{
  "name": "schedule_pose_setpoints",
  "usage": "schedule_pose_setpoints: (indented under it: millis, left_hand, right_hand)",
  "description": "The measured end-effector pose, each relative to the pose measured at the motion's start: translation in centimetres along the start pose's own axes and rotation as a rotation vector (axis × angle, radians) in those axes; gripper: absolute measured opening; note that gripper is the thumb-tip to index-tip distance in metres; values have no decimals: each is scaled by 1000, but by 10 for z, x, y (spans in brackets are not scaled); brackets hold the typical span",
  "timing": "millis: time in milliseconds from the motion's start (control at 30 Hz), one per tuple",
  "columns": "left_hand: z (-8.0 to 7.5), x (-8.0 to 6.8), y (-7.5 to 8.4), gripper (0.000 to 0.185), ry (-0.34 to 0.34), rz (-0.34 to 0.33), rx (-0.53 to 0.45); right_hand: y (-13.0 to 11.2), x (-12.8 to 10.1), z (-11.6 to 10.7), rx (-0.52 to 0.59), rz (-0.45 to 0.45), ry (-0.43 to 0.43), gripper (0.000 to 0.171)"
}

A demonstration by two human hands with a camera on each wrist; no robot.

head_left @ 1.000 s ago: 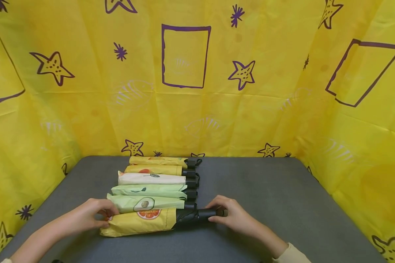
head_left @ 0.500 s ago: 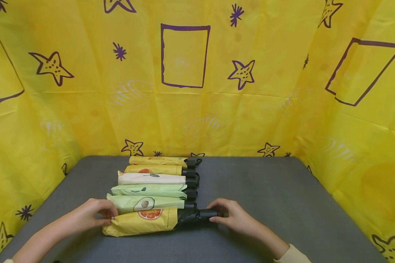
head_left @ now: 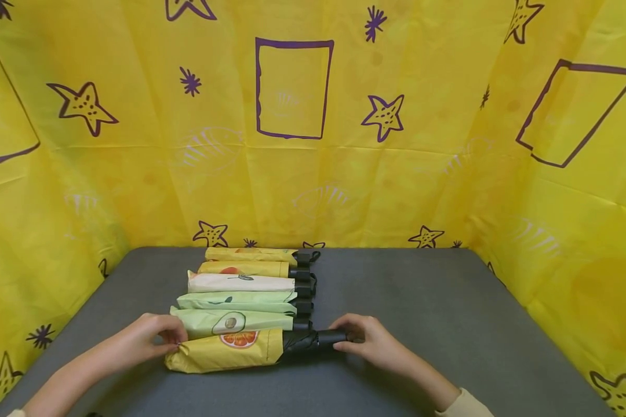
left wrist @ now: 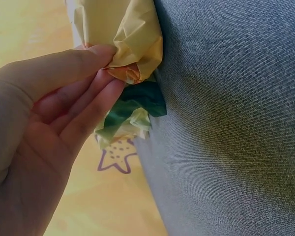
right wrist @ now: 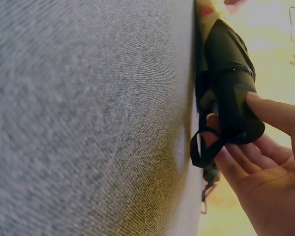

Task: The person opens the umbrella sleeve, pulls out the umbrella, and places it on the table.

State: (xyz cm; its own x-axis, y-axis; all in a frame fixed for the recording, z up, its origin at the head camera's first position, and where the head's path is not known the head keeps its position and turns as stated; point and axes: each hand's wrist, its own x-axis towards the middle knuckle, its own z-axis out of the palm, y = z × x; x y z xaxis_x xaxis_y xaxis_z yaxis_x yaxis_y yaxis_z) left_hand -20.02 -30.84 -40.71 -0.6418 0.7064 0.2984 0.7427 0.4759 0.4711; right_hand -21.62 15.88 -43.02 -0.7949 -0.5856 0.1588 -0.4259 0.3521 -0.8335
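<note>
A folded yellow umbrella (head_left: pixel 224 350) with an orange-slice print lies nearest me on the grey table (head_left: pixel 428 301), its black handle (head_left: pixel 320 337) pointing right. My left hand (head_left: pixel 174 341) pinches the crumpled fabric tip (left wrist: pixel 132 44) at its left end, thumb on top and fingers underneath (left wrist: pixel 96 98). My right hand (head_left: pixel 345 340) holds the end of the black handle (right wrist: pixel 231 93), thumb on its outer side and fingers behind it, by the wrist strap (right wrist: pixel 199 147). The umbrella lies against a green umbrella (head_left: pixel 229 321) with an avocado print.
Several more folded umbrellas (head_left: pixel 245 284) lie side by side behind the green one, handles to the right. A yellow backdrop (head_left: pixel 292 174) with purple stars walls in the table at the back and on both sides.
Both hands have shifted the yellow umbrella slightly to the right and closer against the green one. Their hold is unchanged.
</note>
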Motion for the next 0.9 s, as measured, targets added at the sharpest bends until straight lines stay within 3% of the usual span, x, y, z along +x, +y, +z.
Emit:
schedule_pose_setpoints:
  millis: [267, 900]
  left_hand:
    - [0, 1, 1, 29, 4, 11, 12]
    - [3, 4, 4, 28, 35, 52, -6]
  right_hand:
    - [-2, -2, -3, 25, -26, 2, 27]
    - [3, -10, -11, 64, 47, -1, 30]
